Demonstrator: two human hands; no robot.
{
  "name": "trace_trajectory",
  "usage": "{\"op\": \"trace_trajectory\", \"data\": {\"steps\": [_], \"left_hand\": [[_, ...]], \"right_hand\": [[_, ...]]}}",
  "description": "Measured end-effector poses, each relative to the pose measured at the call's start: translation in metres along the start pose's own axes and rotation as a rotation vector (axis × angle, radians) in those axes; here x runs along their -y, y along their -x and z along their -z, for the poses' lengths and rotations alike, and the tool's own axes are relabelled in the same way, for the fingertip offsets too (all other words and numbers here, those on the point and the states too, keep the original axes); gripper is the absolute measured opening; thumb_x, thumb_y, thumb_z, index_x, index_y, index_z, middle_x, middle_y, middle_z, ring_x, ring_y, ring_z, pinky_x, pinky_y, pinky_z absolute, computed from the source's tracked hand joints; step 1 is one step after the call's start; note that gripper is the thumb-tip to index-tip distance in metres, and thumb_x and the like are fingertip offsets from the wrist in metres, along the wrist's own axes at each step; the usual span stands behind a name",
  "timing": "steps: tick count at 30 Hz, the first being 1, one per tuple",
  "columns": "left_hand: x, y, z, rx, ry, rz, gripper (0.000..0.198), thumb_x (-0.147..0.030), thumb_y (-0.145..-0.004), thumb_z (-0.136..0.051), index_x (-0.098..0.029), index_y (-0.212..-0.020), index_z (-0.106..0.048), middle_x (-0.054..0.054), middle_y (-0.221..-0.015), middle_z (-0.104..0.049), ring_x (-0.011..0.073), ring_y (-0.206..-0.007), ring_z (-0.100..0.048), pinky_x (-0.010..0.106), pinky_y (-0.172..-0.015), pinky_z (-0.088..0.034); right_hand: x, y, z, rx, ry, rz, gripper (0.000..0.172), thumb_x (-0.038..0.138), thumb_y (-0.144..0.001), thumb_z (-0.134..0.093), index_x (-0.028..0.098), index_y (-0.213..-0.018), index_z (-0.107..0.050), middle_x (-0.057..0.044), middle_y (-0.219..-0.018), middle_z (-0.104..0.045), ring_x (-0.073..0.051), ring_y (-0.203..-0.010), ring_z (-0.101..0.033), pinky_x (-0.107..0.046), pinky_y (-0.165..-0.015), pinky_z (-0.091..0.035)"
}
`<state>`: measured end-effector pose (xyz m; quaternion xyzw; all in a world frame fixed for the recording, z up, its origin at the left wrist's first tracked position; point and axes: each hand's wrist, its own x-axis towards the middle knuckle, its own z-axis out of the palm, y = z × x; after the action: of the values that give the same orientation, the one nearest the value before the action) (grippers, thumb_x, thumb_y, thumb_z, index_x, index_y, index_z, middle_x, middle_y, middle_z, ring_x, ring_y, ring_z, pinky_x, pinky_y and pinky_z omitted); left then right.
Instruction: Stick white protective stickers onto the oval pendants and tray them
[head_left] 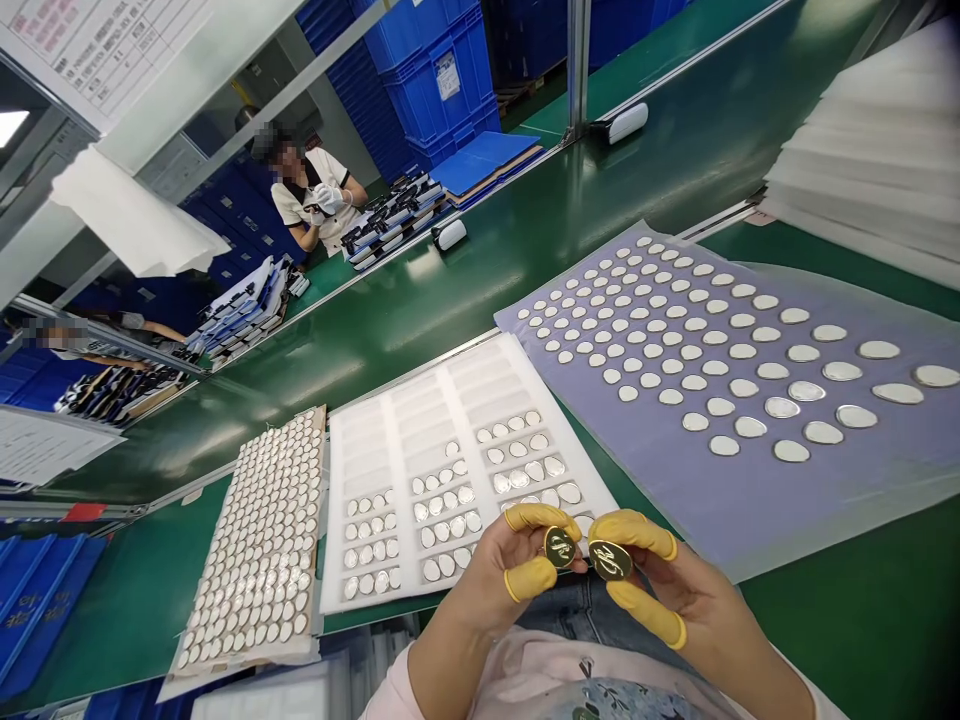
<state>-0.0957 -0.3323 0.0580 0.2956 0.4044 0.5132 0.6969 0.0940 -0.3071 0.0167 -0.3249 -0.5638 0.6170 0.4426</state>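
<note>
My left hand (pixel 517 555), in yellow finger cots, is closed on a small dark oval badge (pixel 559 547) with a gold emblem and rim. A similar oval badge (pixel 610 561) is pinched between the fingertips of my right hand (pixel 660 570), which also wears yellow finger cots. Both badges are held side by side, emblem faces toward me, just above the near edge of a white foam tray (pixel 433 440). Rows of white-faced oval pieces sit in several of the tray's slots, mostly in the nearer part.
A purple sheet (pixel 675 480) with many white ovals lies at right; a board (pixel 247 540) densely covered with ovals stands left. Foam sheets (pixel 870 160) are stacked far right. Beyond runs a green conveyor (pixel 480 270) carrying white-and-black parts. Co-workers (pixel 322 195) sit across it.
</note>
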Motion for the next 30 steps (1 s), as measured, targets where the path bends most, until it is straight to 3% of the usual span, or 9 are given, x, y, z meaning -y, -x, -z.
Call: {"op": "trace_trajectory", "data": {"steps": [5, 12, 19, 26, 30], "left_hand": [[0.007, 0.002, 0.001, 0.016, 0.001, 0.011, 0.059, -0.047, -0.053, -0.092, -0.020, -0.097, -0.065, 0.007, -0.098, -0.062, 0.0185, -0.082, -0.060, 0.035, -0.076, -0.049], [0.012, 0.003, 0.005, 0.040, 0.075, -0.031, 0.053, -0.039, -0.056, -0.092, -0.020, -0.096, -0.064, 0.006, -0.100, -0.061, 0.0159, -0.083, -0.058, 0.029, -0.071, -0.047], [0.013, 0.004, 0.006, 0.010, 0.053, -0.031, 0.057, -0.042, -0.054, -0.093, -0.021, -0.096, -0.061, 0.006, -0.101, -0.060, 0.0177, -0.085, -0.058, 0.032, -0.074, -0.047], [0.009, 0.006, 0.006, 0.019, 0.115, -0.053, 0.050, -0.034, -0.057, -0.092, -0.021, -0.097, -0.063, 0.005, -0.100, -0.060, 0.0157, -0.086, -0.057, 0.031, -0.078, -0.048], [0.005, 0.008, 0.006, 0.002, 0.147, -0.037, 0.049, -0.033, -0.058, -0.092, -0.021, -0.097, -0.064, 0.005, -0.101, -0.060, 0.0165, -0.089, -0.058, 0.031, -0.080, -0.049]], "right_hand": [[0.008, 0.003, -0.011, -0.092, -0.135, -0.086, 0.026, 0.045, -0.082, -0.077, 0.029, -0.102, -0.073, -0.006, -0.095, -0.070, -0.018, -0.074, -0.063, -0.028, -0.066, -0.057], [0.002, 0.005, -0.011, -0.054, -0.189, -0.088, 0.028, 0.041, -0.082, -0.078, 0.030, -0.107, -0.072, -0.009, -0.105, -0.074, -0.025, -0.095, -0.073, -0.035, -0.083, -0.061], [-0.011, 0.006, -0.009, -0.001, -0.211, -0.051, 0.030, 0.033, -0.084, -0.077, 0.035, -0.114, -0.071, -0.008, -0.112, -0.075, -0.024, -0.101, -0.074, -0.033, -0.086, -0.060], [-0.007, 0.000, -0.015, -0.016, -0.238, -0.080, 0.027, 0.033, -0.085, -0.077, 0.033, -0.111, -0.072, -0.008, -0.109, -0.076, -0.024, -0.098, -0.075, -0.032, -0.085, -0.061], [-0.005, -0.004, -0.021, -0.047, -0.241, -0.105, 0.028, 0.039, -0.081, -0.080, 0.028, -0.105, -0.073, -0.009, -0.098, -0.078, -0.023, -0.087, -0.076, -0.032, -0.078, -0.063]]}}
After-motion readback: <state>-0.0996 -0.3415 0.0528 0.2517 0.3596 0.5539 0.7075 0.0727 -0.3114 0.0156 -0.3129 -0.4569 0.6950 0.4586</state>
